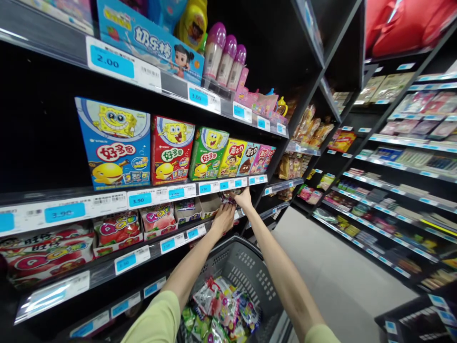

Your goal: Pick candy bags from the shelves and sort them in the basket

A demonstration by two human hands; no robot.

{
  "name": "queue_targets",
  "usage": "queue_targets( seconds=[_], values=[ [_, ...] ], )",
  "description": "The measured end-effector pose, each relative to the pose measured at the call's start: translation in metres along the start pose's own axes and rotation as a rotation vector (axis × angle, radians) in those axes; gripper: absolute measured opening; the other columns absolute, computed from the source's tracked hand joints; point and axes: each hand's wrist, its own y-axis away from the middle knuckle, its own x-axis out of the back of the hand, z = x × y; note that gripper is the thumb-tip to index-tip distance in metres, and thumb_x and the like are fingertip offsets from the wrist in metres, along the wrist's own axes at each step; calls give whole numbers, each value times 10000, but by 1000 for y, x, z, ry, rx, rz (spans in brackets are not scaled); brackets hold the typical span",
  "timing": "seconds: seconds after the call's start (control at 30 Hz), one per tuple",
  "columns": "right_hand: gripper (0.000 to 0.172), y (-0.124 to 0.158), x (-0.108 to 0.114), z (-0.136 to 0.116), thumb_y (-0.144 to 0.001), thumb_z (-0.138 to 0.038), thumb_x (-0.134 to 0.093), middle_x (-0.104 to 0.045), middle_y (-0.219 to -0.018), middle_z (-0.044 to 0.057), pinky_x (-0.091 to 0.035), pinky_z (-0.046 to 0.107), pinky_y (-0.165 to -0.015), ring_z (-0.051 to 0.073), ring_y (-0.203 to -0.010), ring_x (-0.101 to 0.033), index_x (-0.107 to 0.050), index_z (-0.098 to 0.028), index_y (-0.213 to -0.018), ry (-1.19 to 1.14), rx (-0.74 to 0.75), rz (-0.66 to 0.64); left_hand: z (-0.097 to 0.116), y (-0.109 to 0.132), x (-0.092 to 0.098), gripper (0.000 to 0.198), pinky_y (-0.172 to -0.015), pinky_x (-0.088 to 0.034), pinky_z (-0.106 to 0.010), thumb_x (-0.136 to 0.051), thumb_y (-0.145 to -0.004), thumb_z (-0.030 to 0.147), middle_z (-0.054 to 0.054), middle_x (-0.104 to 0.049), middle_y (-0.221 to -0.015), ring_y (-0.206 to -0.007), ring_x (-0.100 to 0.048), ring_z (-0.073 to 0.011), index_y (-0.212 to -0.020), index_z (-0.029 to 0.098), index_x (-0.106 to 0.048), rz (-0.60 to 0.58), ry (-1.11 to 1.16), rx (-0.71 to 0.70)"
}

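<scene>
Both my arms reach out to the shelf on the left. My left hand (223, 218) is at the edge of a lower shelf, its fingers curled into the shelf among packets; what they hold is hidden. My right hand (243, 198) is a little higher and further along, fingers closed on a small shiny packet (228, 196) just under the price rail. Below my arms hangs a grey plastic basket (246, 267) holding several colourful snack packets (221, 305).
The shelf above carries cartoon snack boxes (116, 143) in blue, red and green, with price tags (64, 212) along the rails. Pink and red bags (117, 228) lie on the lower shelf. A grey floor aisle (339, 276) runs ahead, with stocked shelves (400, 190) on the right.
</scene>
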Motion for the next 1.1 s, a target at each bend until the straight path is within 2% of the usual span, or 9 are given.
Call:
queue_targets(
  seconds=[0.13, 0.2, 0.37, 0.43, 0.5, 0.63, 0.73, 0.97, 1.1],
  values=[
    [451, -5, -10, -1, -730, -298, -661, -685, -1063, 169, -523, 392, -918, 317, -1077, -649, -591, -129, -1142, 77, -35, 96, -2, -1, -2, 315, -1026, -392, -420, -510, -877, 190, -151, -615, -1135, -1121, -537, -286, -1168, 89, -572, 11, 6, -9],
    [435, -11, -18, -3, -729, -270, -639, -673, -1046, 187, -524, 405, -908, 343, -1075, -640, -611, -118, -1135, 108, -47, 135, -4, -2, -4, 283, -1015, -398, -420, -528, -870, 207, -145, -613, -1112, -1103, -539, -285, -1123, 93, -581, 19, -1, -24],
    [538, -8, -28, -4, -766, -247, -580, -494, -1312, 290, -448, 476, -1017, 398, -1238, -519, -554, -24, -1255, 213, -5, 192, -4, -3, -6, 285, -996, -406, -424, -518, -879, 216, -152, -607, -1098, -1090, -533, -291, -1123, 83, -580, 12, -4, -36],
    [476, 0, -22, 1, -806, -227, -526, -458, -1354, 276, -420, 483, -1043, 390, -1286, -473, -579, -38, -1239, 263, 66, 130, -3, -3, -6, 290, -1002, -403, -411, -523, -874, 201, -146, -606, -1103, -1084, -531, -281, -1133, 84, -580, -4, 15, -33],
    [372, 5, -10, 9, -826, -175, -485, -539, -1288, 212, -442, 436, -1022, 337, -1233, -531, -656, -94, -1146, 297, 159, -16, -2, -4, -5, 299, -1015, -396, -396, -539, -862, 185, -140, -602, -1119, -1090, -526, -270, -1143, 89, -576, -19, 41, -33],
    [279, -3, 14, 21, -740, -39, -518, -713, -936, 54, -507, 265, -881, 190, -929, -676, -731, -166, -869, 313, 323, -399, -2, -4, -3, 357, -1047, -374, -402, -559, -865, 190, -142, -588, -1157, -1130, -507, -268, -1207, 90, -547, -28, 71, -26],
    [230, -13, 20, 23, -698, -19, -577, -726, -808, 5, -517, 220, -773, 154, -786, -685, -723, -170, -790, 339, 368, -560, -2, -2, -1, 376, -1051, -371, -419, -561, -866, 195, -138, -587, -1157, -1133, -504, -273, -1230, 104, -540, -30, 68, -41],
    [217, -17, 10, 15, -705, -17, -610, -707, -746, 17, -476, 216, -716, 161, -760, -660, -717, -183, -795, 541, 393, -574, 0, -2, -2, 335, -1047, -369, -430, -521, -879, 180, -138, -581, -1149, -1123, -504, -279, -1206, 115, -556, -41, 57, -67],
    [200, -9, 14, 7, -743, -100, -636, -720, -917, 91, -475, 289, -802, 237, -911, -652, -717, -173, -910, 680, 425, -452, 0, -2, -3, 358, -1057, -361, -445, -500, -888, 172, -157, -565, -1218, -1175, -486, -293, -1237, 110, -544, -39, 55, -56]
  ],
)
